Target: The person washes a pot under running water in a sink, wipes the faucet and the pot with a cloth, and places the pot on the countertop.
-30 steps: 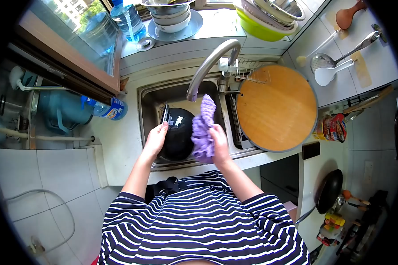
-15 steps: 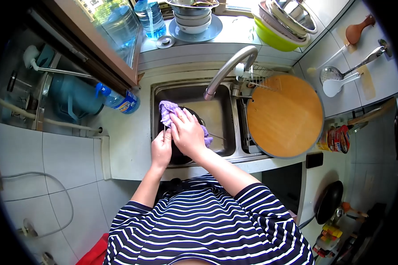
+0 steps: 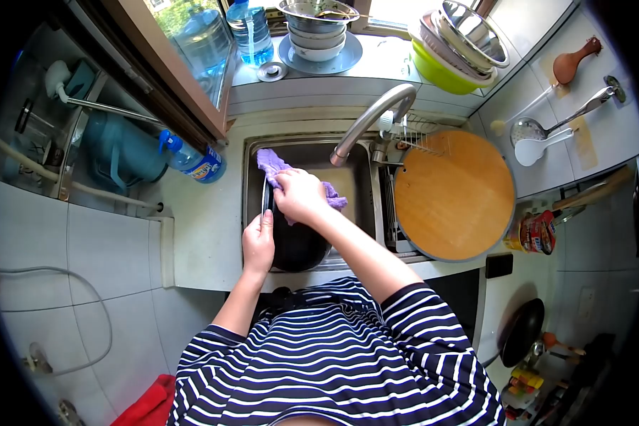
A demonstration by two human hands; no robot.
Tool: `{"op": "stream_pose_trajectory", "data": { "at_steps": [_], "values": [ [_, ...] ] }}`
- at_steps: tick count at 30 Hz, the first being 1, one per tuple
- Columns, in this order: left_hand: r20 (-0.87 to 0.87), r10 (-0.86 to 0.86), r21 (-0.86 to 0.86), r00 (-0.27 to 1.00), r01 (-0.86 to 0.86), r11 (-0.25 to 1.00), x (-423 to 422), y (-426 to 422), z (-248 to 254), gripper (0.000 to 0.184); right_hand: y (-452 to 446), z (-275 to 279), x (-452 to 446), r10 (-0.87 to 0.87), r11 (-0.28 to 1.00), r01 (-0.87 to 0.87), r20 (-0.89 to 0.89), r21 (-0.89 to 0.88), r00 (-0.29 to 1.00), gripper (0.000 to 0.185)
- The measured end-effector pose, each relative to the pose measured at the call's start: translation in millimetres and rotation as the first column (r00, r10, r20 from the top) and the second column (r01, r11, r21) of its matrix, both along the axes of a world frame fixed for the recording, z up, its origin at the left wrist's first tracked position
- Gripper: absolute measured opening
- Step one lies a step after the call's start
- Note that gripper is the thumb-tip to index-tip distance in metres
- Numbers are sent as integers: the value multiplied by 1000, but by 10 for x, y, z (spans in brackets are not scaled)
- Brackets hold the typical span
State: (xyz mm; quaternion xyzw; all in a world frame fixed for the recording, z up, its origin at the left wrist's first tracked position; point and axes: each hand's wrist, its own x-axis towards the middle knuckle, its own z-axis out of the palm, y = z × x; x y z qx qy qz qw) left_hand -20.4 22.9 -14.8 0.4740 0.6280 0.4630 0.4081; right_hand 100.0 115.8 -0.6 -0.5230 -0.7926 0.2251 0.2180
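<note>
"What has moved?"

"Against the first earlier frame, the right hand (image 3: pixel 302 193) has brought the purple cloth (image 3: pixel 266 160) leftward, from beside the black vessel (image 3: pixel 298 247) onto its upper part."

"And in the head view now?"

"It's the only view. The vessel sits tilted in the sink (image 3: pixel 302 148), left of the faucet (image 3: pixel 356 130). Its edge is pinched in the left hand (image 3: pixel 259 245), thumb lying along it. The right is bunched over the cloth, pressing it against the vessel; the two hands are close together, though I can't tell whether they touch."

"Which step is that?"

"Wiping near the rim, I'd judge. Which face the cloth meets is hidden under the hand."

"What would the next stroke call for?"

"Steady hold with the left so the vessel doesn't slip or turn, and even pressure through the cloth, with the right fingers kept over the fabric."
</note>
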Motion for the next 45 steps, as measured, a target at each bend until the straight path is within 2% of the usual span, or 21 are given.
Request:
{"op": "stream_pose_trajectory", "data": {
  "at_steps": [2, 5, 7, 10, 14, 17, 19, 21, 22, 23, 24, 25, 27, 29, 31, 33, 35, 39, 43, 44, 45],
  "values": [
    [112, 27, 4, 993, -27, 1000, -4, 39, -113, 37, -174, 40, -8, 1, 984, 13, -79, 177, 997, 29],
    [338, 105, -104, 935, -74, 992, 10, 132, -120, 36, -508, 103, -25, 60, 943, -24, -100, 332, 993, 26],
    [397, 119, -124, 910, -75, 989, 76, 119, -9, 37, -651, 53, -14, 22, 918, 23, -108, 397, 994, 28],
    [343, 19, -51, 939, -1, 999, 99, 128, -97, 39, -742, 27, 139, 13, 925, 17, -75, 380, 997, 25],
    [454, 136, -105, 880, -99, 990, 145, 154, 2, 40, -957, -65, 358, 71, 904, -34, -72, 426, 995, 30],
    [361, 108, -44, 926, -99, 994, 186, 159, 31, 39, -950, -131, 433, -87, 904, 148, -166, 402, 982, 36],
    [295, 93, -60, 951, -78, 995, 125, 132, -1, 38, -848, -173, 441, -224, 893, 315, -288, 321, 931, 39],
    [283, 77, -77, 956, -57, 995, 93, 74, 22, 37, -641, -279, 484, -377, 861, 478, -414, 173, 829, 30],
    [288, 65, -77, 956, -44, 996, 67, 42, 30, 36, -543, -248, 553, -478, 873, 468, -418, -134, 773, 26],
    [310, 67, -71, 948, -47, 996, 69, 10, 59, 36, -460, -218, 642, -576, 804, 413, -387, -429, 720, 26],
    [334, 70, -64, 940, -51, 997, 74, -22, 97, 36, -347, -552, 703, -600, 794, 413, -462, -446, 654, 30],
    [358, 75, -59, 931, -58, 997, 74, -50, 115, 36, -275, -760, 787, -653, 718, 289, -469, -633, 594, 27],
    [379, 48, -54, 924, -30, 998, -17, -30, 73, 38, -342, -668, 790, -711, 657, 149, -541, -739, 450, 24],
    [399, 33, -70, 916, -5, 998, -125, -23, -34, 41, -462, -508, 648, -595, 795, 176, -689, -580, 415, 23],
    [348, 44, -73, 937, -20, 997, -121, 1, 15, 40, -579, -249, 504, -430, 903, 290, -670, -317, 606, 24],
    [259, 38, -100, 965, -12, 995, -144, 17, 14, 40, -648, -67, 379, -156, 938, 273, -442, 216, 883, 29],
    [213, -1, -44, 977, 10, 999, -78, 0, 111, 37, -776, 176, 269, -124, 974, 172, -295, 145, 947, 32],
    [164, -60, -7, 985, 62, 998, -98, -88, 280, 37, -556, 242, 259, -128, 970, 164, -197, 178, 972, 35],
    [140, -112, 1, 984, 113, 994, -170, -175, 422, 38, -122, 48, 309, -219, 975, 175, -489, -135, 844, 35],
    [139, -135, 18, 981, 134, 991, -231, -203, 378, 38, -16, 100, 415, -337, 853, 47, -480, -520, 810, 35],
    [156, -109, 16, 982, 108, 994, -238, -212, 403, 38, 87, -54, 453, -367, 827, 41, -483, -560, 795, 36]
  ]
}}
